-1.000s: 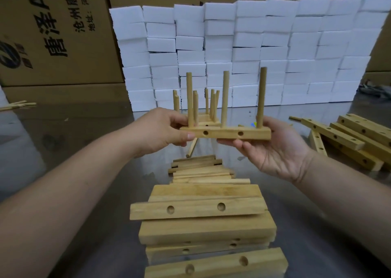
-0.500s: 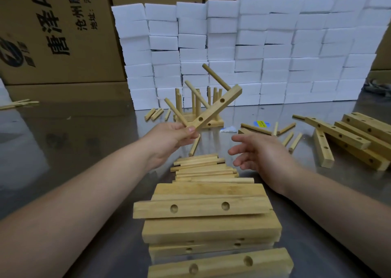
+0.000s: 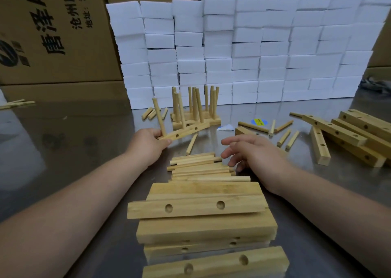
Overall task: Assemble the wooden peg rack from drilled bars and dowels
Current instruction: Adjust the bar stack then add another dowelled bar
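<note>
My left hand (image 3: 149, 143) grips the near end of a drilled wooden bar with upright dowels in it (image 3: 186, 130). The bar's far end leans against the group of finished peg bars (image 3: 195, 117) standing near the white blocks. My right hand (image 3: 251, 151) hovers with loose, spread fingers over a pile of loose dowels (image 3: 198, 167) in the middle of the table and holds nothing. A stack of drilled bars (image 3: 201, 214) lies nearest to me.
More drilled bars (image 3: 349, 136) are heaped at the right, with scattered dowels (image 3: 285, 135) beside them. A wall of white foam blocks (image 3: 243, 51) stands at the back, cardboard boxes (image 3: 53, 34) behind it. The table (image 3: 63, 150) is shiny metal.
My right hand let go of the pegged bar and dropped toward the dowel pile. My left hand swung the bar forward and down beside the finished ones.
</note>
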Demonstrator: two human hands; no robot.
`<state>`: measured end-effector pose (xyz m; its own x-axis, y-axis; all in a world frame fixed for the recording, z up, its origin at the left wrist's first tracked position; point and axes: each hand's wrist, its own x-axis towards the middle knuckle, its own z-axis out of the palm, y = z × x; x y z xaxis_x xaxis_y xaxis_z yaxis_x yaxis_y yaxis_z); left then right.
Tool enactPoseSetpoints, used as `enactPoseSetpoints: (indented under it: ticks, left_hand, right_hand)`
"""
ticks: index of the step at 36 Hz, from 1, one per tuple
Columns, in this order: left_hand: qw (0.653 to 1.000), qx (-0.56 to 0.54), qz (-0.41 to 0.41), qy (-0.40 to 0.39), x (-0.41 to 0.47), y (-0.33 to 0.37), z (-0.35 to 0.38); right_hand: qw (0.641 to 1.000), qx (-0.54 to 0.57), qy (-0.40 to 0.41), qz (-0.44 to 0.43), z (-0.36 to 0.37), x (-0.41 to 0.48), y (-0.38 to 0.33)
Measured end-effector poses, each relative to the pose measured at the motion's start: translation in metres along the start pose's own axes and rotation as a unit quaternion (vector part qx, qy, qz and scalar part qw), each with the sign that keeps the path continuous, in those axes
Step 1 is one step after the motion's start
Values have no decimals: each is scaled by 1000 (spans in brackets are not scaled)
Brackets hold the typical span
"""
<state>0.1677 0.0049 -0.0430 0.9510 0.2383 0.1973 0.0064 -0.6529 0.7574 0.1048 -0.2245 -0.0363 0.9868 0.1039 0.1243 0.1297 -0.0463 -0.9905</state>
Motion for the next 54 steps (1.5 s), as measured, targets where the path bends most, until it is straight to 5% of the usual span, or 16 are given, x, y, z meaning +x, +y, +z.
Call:
enactPoseSetpoints:
  ticks: [27,54]
  left_hand:
    - [985,155,26,-63,46,7,19]
    - [983,181,22,-5,84,4,37]
  right_hand:
    - [1000,7,2,3,-4,4,3]
    - [1000,3,1,-10,-6,8,8]
